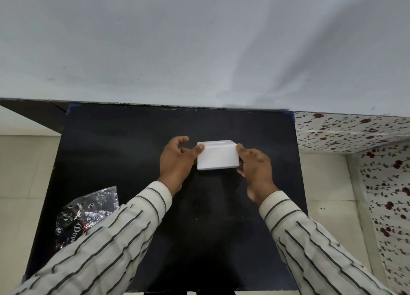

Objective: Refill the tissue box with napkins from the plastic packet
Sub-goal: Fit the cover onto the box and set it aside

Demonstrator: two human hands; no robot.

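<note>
A white tissue box (pixel 217 156) with a slot in its top stands in the middle of the black table (pixel 124 152). My left hand (pixel 177 161) grips its left side, thumb on the upper left corner. My right hand (pixel 255 168) grips its right side. A crumpled clear plastic packet (pixel 88 210) with printed lettering lies at the table's near left, partly hidden by my left sleeve. No napkins show in it or at the box's slot.
A pale wall (pixel 199 39) rises right behind the table's far edge. A surface covered in floral-patterned paper (pixel 355 130) stands to the right. Pale floor tiles (pixel 22 172) lie on both sides of the table.
</note>
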